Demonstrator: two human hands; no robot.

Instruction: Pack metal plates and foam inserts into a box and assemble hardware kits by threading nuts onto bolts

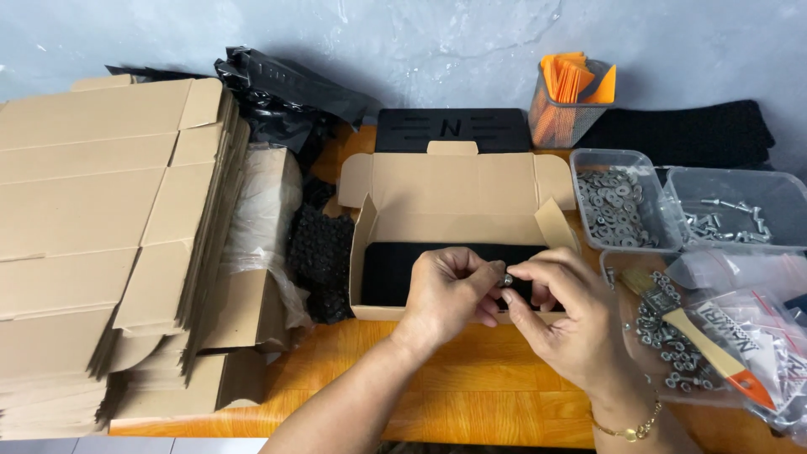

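My left hand and my right hand meet over the front edge of an open cardboard box. Between the fingertips of both hands sits a small metal fastener, pinched from both sides. Inside the box lies a black flat part, partly hidden behind my hands. A gold chain bracelet circles my right wrist.
A tall stack of flat cardboard blanks fills the left. Clear tubs hold washers, bolts and nuts; a paintbrush lies on the nuts. An orange-filled mesh cup, black bags and plastic bags surround the orange table.
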